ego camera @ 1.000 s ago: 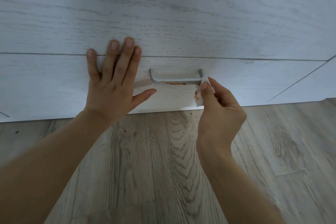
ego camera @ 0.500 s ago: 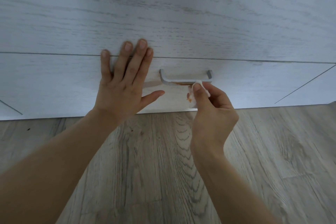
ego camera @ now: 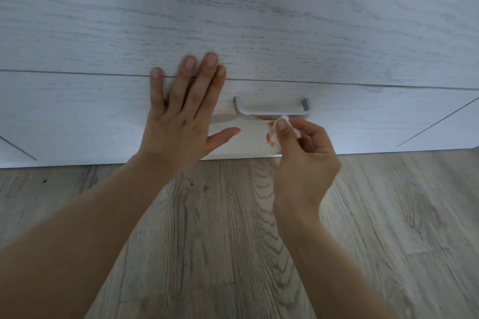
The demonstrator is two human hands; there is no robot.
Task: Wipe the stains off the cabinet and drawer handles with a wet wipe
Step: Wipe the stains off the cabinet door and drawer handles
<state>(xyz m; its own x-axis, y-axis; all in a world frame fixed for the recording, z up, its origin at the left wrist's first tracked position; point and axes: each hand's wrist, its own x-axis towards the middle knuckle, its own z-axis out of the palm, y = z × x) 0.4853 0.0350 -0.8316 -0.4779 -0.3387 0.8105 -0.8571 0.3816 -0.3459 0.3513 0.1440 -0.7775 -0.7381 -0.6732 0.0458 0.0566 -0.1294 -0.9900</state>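
A grey metal drawer handle (ego camera: 259,112) is fixed to the lowest white wood-grain drawer front (ego camera: 77,116). An orange-brown stain shows along the handle's underside near its middle. My right hand (ego camera: 303,160) pinches a small folded white wet wipe (ego camera: 276,137), which carries orange marks, and holds its top edge against the handle's lower edge right of centre. My left hand (ego camera: 181,116) lies flat with straight fingers on the drawer front just left of the handle, fingertips reaching the seam above.
A larger white drawer front (ego camera: 233,21) fills the view above the seam. Grey wood-pattern floor (ego camera: 220,241) runs below the cabinet. A few dark specks lie on the floor at the left (ego camera: 44,181).
My right hand slid the wipe leftwards along the handle's underside from its right end towards the middle. My left hand stayed flat on the drawer front. The camera shifted slightly left.
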